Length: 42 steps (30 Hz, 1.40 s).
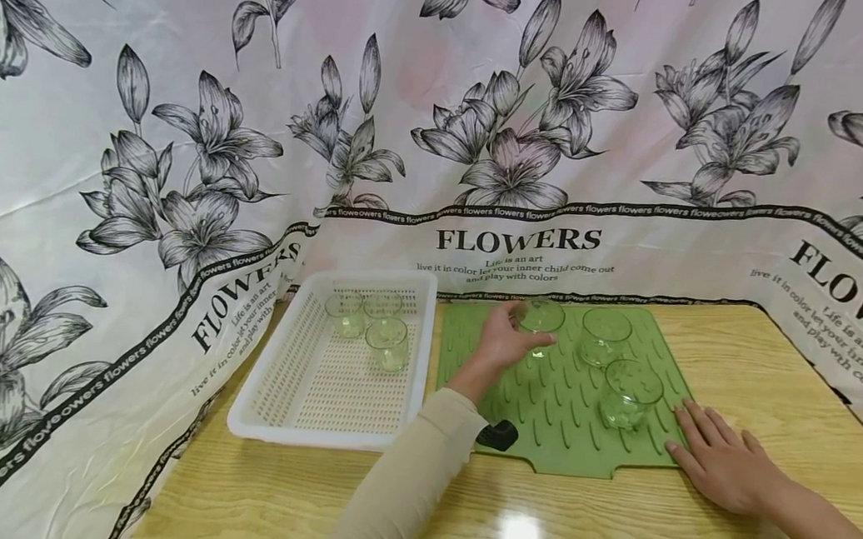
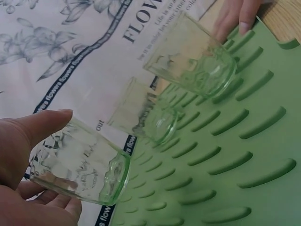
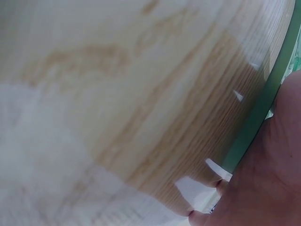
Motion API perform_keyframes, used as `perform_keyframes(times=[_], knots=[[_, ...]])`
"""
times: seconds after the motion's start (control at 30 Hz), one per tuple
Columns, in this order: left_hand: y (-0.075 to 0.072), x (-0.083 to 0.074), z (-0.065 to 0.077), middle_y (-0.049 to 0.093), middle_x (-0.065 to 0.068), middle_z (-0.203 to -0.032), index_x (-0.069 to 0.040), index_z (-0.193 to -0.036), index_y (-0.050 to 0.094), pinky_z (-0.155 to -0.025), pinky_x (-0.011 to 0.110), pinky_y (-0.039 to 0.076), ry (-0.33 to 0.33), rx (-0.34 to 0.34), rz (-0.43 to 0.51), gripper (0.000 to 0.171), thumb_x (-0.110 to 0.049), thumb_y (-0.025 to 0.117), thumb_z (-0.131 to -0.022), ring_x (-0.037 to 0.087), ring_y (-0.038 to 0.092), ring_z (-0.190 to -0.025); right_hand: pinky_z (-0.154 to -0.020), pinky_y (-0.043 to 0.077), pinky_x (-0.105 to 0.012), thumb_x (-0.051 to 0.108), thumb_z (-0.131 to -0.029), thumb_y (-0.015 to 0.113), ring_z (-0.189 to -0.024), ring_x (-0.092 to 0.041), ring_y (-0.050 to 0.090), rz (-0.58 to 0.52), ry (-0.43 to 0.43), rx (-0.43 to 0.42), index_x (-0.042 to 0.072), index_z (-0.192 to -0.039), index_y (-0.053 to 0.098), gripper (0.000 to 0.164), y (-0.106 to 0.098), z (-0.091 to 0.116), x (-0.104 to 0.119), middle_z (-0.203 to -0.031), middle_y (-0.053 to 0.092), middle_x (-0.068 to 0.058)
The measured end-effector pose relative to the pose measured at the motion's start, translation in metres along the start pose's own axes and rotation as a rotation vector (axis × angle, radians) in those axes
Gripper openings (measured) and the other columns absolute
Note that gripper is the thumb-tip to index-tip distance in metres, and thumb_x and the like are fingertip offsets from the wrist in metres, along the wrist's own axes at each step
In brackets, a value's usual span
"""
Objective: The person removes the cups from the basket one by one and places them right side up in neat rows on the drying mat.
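Note:
My left hand (image 1: pixel 503 341) grips a clear glass tumbler (image 1: pixel 546 318) over the back left part of the green drying mat (image 1: pixel 554 445). In the left wrist view, the thumb and fingers go round the rim end of this tumbler (image 2: pixel 89 165), its thick base facing away from the palm. Two more tumblers stand upright on the mat, one farther back (image 1: pixel 605 338) and one nearer the front (image 1: pixel 629 396). My right hand (image 1: pixel 726 461) lies with spread fingers on the table, the fingertips at the mat's right edge.
Left of the mat sits a white perforated basket (image 1: pixel 241 411) with three glass tumblers (image 1: pixel 387 346) toward its back. Wooden tabletop (image 1: pixel 273 492) extends in front and to the right. A flower-printed cloth (image 1: pixel 379 166) hangs behind the table and along its sides.

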<state>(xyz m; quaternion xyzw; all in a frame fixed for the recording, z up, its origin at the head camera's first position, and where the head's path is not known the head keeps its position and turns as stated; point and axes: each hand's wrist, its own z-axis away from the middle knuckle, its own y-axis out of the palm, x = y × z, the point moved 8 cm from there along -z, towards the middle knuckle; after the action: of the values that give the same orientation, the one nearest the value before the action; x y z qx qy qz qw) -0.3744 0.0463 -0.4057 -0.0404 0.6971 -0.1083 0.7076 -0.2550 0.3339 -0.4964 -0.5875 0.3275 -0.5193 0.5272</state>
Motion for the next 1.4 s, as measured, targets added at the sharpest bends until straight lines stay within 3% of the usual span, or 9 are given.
perform_keyframes(times=[0.73, 1.07, 1.4], knots=[[0.020, 0.039, -0.010, 0.054, 0.007, -0.148, -0.009, -0.150, 0.048, -0.113, 0.043, 0.044, -0.050, -0.085, -0.035, 0.083, -0.019, 0.090, -0.079, 0.030, 0.048, -0.139, -0.104, 0.014, -0.085, 0.045, -0.111, 0.037, -0.144, -0.060, 0.017, 0.011, 0.008, -0.011, -0.011, -0.157, 0.022, 0.074, 0.003, 0.003, 0.003, -0.163, 0.015, -0.033], [0.024, 0.042, -0.012, 0.054, 0.008, -0.148, -0.007, -0.149, 0.048, -0.112, 0.042, 0.046, -0.036, -0.093, -0.002, 0.082, -0.014, 0.090, -0.080, 0.031, 0.048, -0.139, -0.103, 0.016, -0.085, 0.044, -0.111, 0.037, -0.144, -0.060, 0.019, 0.027, 0.002, -0.027, -0.012, -0.156, 0.024, 0.072, 0.001, 0.003, 0.004, -0.163, 0.017, -0.033], [0.026, 0.042, -0.011, 0.053, 0.011, -0.147, -0.003, -0.150, 0.046, -0.111, 0.043, 0.046, -0.001, -0.067, -0.028, 0.079, -0.015, 0.087, -0.083, 0.031, 0.048, -0.139, -0.103, 0.016, -0.085, 0.044, -0.111, 0.037, -0.144, -0.060, 0.019, 0.028, 0.004, -0.029, -0.012, -0.156, 0.025, 0.072, 0.002, 0.004, 0.004, -0.163, 0.018, -0.033]])
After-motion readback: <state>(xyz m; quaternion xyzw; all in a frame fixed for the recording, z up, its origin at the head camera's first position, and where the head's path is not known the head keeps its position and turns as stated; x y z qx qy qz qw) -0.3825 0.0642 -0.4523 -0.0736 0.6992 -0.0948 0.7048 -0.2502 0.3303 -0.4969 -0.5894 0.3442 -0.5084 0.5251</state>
